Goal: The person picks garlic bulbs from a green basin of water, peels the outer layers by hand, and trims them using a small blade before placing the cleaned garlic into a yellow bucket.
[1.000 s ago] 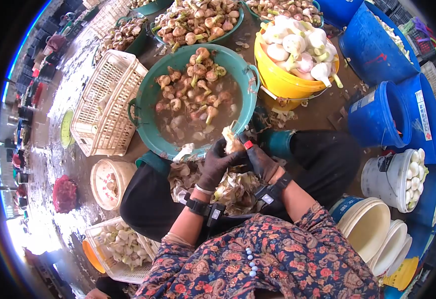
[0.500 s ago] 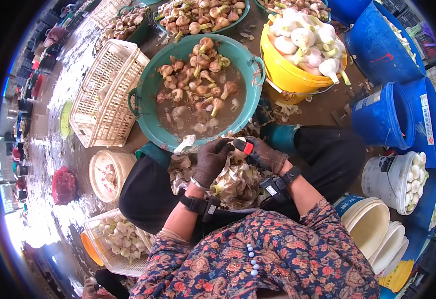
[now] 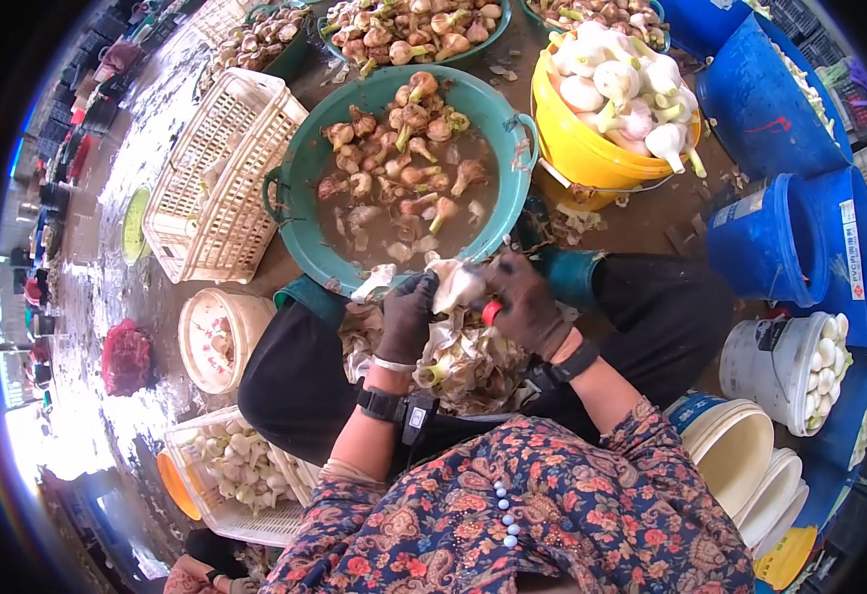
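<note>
My left hand (image 3: 406, 317) in a dark glove grips a pale garlic bulb (image 3: 456, 285) just over the near rim of a green basin (image 3: 295, 188). My right hand (image 3: 524, 302), also gloved, touches the same bulb and holds a small red-handled tool (image 3: 492, 313). Loose garlic skins (image 3: 468, 361) are heaped on my lap under both hands. The basin holds muddy water and several unpeeled bulbs (image 3: 404, 148).
A yellow bucket (image 3: 592, 148) heaped with peeled garlic stands far right of the basin. Blue buckets (image 3: 760, 238) and a white bucket of cloves (image 3: 785, 371) are at right. White baskets (image 3: 215, 178) are at left, a crate of garlic (image 3: 235, 475) at lower left.
Both hands have shifted slightly up toward the basin rim, and the bulb has turned so more of its pale skin shows. The red tool now sits below the bulb.
</note>
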{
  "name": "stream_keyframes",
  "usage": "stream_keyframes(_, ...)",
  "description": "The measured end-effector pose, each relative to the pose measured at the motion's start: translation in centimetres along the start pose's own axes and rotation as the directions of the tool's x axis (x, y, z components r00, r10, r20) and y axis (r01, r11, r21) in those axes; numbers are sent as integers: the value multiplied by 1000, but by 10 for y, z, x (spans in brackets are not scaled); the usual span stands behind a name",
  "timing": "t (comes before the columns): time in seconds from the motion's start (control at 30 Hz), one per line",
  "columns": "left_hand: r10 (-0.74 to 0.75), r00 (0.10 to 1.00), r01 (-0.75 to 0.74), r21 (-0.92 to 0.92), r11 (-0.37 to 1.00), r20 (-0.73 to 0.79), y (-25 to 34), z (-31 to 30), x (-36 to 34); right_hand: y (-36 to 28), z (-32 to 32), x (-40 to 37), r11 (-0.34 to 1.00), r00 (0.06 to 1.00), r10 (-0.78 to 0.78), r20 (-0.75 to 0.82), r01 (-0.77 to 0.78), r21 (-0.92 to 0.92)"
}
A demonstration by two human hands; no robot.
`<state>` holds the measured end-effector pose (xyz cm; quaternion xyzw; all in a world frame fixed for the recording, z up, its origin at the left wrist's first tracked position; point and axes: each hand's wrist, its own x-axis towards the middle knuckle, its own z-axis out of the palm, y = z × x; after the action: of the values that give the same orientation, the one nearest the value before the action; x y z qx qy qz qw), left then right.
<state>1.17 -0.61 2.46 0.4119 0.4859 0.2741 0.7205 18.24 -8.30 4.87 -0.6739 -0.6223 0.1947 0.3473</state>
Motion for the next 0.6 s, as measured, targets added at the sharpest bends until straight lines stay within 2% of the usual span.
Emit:
stream_keyframes(0.07, -14, 1000, 13, 77, 997, 6, 1, 8, -4, -1, 13, -3, 944, 946, -301, 116, 313, -102)
stream_keyframes(0.1, 32, 999, -33, 20, 999, 39, -3, 11, -6, -1, 19, 0, 923, 926, -368, 81, 374, -90)
stream_keyframes(0.13, 37, 999, -37, 20, 999, 39, -6, 9, -4, 4, 22, 0, 921, 925, -371, 79, 378, -92)
stream_keyframes(0.17, 31, 999, -31, -25, 999, 9, -10, 6, -2, 8, 26, 0, 974, 980, -190, 64, 179, 141)
stream_keyframes(0.2, 21, 1000, -23, -69, 997, -18, -14, 2, 0, 13, 30, -1, 930, 996, 1, 94, -36, 366)
stream_keyframes(0.23, 65, 998, -67, -105, 992, -25, -16, 1, -1, 10, 29, 0, 930, 996, 3, 92, -37, 366)
stream_keyframes(0.27, 64, 998, -66, -105, 992, -23, -17, -1, -3, 8, 28, 1, 732, 963, 231, 142, -268, 627)
stream_keyframes(0.3, 154, 988, -154, -46, 987, -19, -18, -3, -4, 6, 26, 3, 413, 874, 414, 255, -430, 803)
stream_keyframes(0.33, 240, 971, -240, 14, 971, -11, -16, -3, -6, 5, 25, 4, 24, 744, 524, 414, -499, 866)
stream_keyframes(0.37, 288, 958, -284, 112, 952, -19, -1, 6, -18, 21, 34, 2, 220, 762, 507, 404, -567, 793)
stream_keyframes(0.4, 287, 958, -284, 113, 952, -14, 2, 7, -24, 42, 44, 0, 220, 761, 510, 400, -565, 795)
stream_keyframes(0.43, 262, 961, -265, -32, 964, -83, 4, 4, -29, 65, 54, -3, -167, 688, 514, 512, -506, 846)
stream_keyframes(0.47, 225, 963, -249, -177, 952, -147, 6, 0, -34, 66, 50, 1, -528, 629, 466, 623, -367, 766)
stream_keyframes(0.5, 241, 965, -259, -254, 932, -99, 11, -12, -37, 69, 42, 6, -514, 516, 596, 615, -343, 786)
stream_keyframes(0.53, 248, 968, -244, -88, 966, 39, 23, -22, -40, 70, 35, 7, -510, 518, 598, 611, -342, 789)
stream_keyframes(0.57, 132, 974, -166, 181, 969, 187, 37, -26, -40, 72, 30, 6, -511, 574, 534, 621, -366, 778)
stream_keyframes(0.6, -29, 955, -112, 449, 887, 294, 45, -29, -39, 73, 27, 3, -515, 622, 466, 629, -388, 764)
